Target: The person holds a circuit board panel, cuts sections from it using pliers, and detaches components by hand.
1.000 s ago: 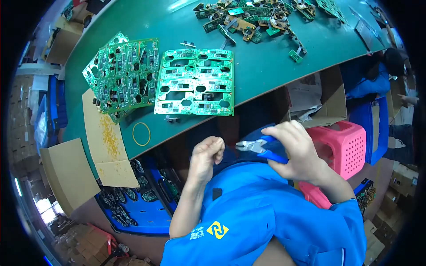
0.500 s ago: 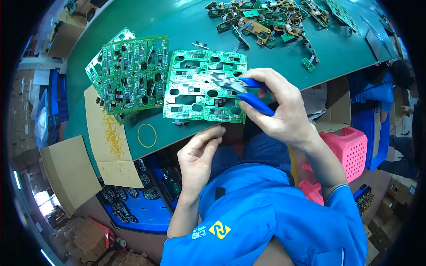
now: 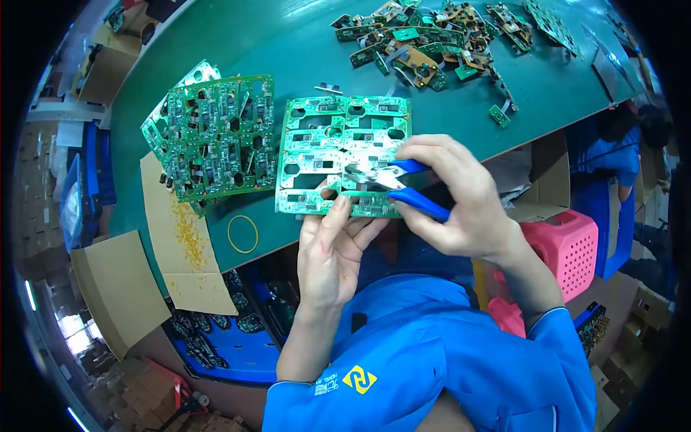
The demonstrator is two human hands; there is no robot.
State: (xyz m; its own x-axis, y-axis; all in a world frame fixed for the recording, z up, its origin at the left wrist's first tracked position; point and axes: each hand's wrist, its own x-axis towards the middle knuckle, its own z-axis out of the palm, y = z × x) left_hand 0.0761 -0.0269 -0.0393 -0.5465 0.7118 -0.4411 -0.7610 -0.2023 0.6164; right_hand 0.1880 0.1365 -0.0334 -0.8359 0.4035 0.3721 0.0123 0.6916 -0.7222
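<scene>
Blue-handled cutters (image 3: 387,176), seen from my remote post, lie in the right hand (image 3: 464,198), whose fingers and thumb close around the two spread handles; the metal nose is over the green circuit-board panel (image 3: 360,157), though I cannot tell whether it touches or how far its blades part. The left hand (image 3: 324,255) pinches the panel's near edge, thumb on the upper face and other fingers beneath. The panel is at the front of the green table (image 3: 288,54), its near edge reaching the table's rim. I judge it light and stiff, smooth on its faces, yet weak where narrow strips run between the cut-outs; I would hold it by the solid outer border, clear of the small mounted parts, and support it from below. Just to the left, a stack of panels (image 3: 223,137) partly overlaps a cardboard sheet (image 3: 155,191) strewn with orange bits (image 3: 190,237), with a yellow ring (image 3: 229,234) beside it. Farther off I note a heap of small boards (image 3: 417,61) and, right of the wearer, a pink stool (image 3: 551,255).
</scene>
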